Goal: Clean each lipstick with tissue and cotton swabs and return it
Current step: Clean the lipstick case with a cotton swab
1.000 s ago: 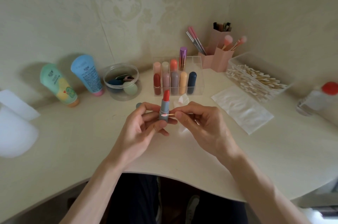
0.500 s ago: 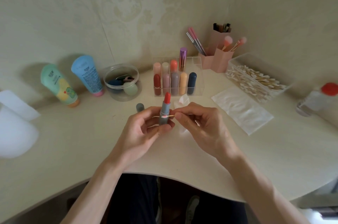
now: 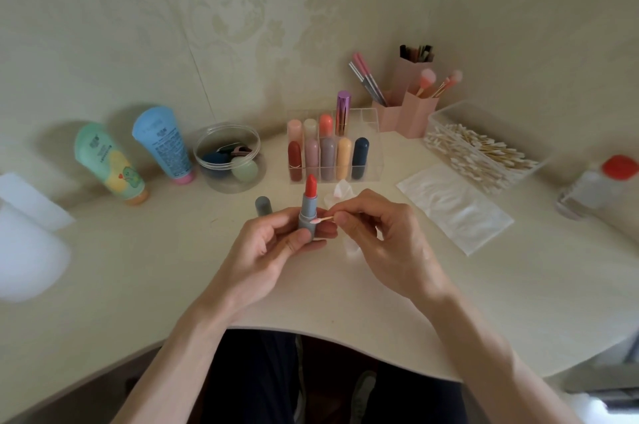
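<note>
Left hand: your left hand (image 3: 273, 247), at the centre of the frame, has its thumb and fingers curled round the grey base of the open lipstick (image 3: 308, 207) and holds it upright above the counter (image 3: 138, 268).
Lipstick: the orange-red bullet is wound out and points up; the tube sits just in front of the clear rack (image 3: 375, 146).
Right hand: your right hand (image 3: 387, 233) pinches a cotton swab (image 3: 323, 218) between thumb and fingertips, the rest of the fingers loosely curled.
Cotton swab: it lies roughly level, and its pink-stained tip touches the right side of the grey barrel.
Cap: the grey cap (image 3: 263, 206) stands on the counter just left of the lipstick, behind your left fingers.
Crumpled tissue: a crumpled tissue (image 3: 340, 190) lies on the counter behind your right hand, partly hidden.
Rack: nine capped lipsticks stand in it, five in the front row and four behind.
Upper right: a clear box of swabs (image 3: 449, 112), a flat white sheet (image 3: 453, 205) in front of it, pink brush holders (image 3: 415, 115) behind.
Left: a green tube (image 3: 107, 160) and a blue tube (image 3: 166, 146) lean on the wall beside a round clear tub (image 3: 221, 178).
</note>
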A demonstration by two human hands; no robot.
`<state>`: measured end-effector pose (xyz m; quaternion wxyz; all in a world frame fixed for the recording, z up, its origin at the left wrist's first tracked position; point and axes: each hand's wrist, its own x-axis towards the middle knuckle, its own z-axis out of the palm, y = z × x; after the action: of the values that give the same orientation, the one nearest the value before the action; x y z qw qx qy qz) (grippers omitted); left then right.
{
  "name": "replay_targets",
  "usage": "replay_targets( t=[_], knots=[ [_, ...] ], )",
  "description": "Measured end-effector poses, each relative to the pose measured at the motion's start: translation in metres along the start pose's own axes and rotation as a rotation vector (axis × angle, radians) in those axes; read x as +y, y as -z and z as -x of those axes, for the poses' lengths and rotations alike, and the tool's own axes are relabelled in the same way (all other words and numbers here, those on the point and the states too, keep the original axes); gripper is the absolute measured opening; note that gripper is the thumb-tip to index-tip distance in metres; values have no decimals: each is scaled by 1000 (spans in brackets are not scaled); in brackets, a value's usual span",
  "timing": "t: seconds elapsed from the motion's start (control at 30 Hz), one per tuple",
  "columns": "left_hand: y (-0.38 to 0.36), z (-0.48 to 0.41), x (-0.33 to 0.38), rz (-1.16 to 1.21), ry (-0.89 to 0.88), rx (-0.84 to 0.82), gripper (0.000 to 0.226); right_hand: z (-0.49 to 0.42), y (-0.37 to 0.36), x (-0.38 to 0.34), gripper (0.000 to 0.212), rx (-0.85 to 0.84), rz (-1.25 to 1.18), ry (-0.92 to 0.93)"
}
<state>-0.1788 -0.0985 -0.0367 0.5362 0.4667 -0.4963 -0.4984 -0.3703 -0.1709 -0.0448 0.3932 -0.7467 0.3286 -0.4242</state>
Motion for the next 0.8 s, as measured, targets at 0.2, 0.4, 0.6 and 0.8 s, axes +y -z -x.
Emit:
replay_targets(
  t=[0.2, 0.4, 0.6, 0.8],
  knots=[
    [0, 1, 2, -9, 14, -5, 29, 0, 4, -4, 12, 21, 60, -1],
    [0, 2, 3, -18, 17, -7, 29, 0, 3, -3, 13, 64, 95, 3],
    [-1, 1, 2, 30, 17, 24, 31, -3, 12, -7, 14, 234, 45, -64],
    [-12, -4, 8, -81, -19, -18, 30, -8, 35, 0, 15, 392, 161, -282]
  ],
)
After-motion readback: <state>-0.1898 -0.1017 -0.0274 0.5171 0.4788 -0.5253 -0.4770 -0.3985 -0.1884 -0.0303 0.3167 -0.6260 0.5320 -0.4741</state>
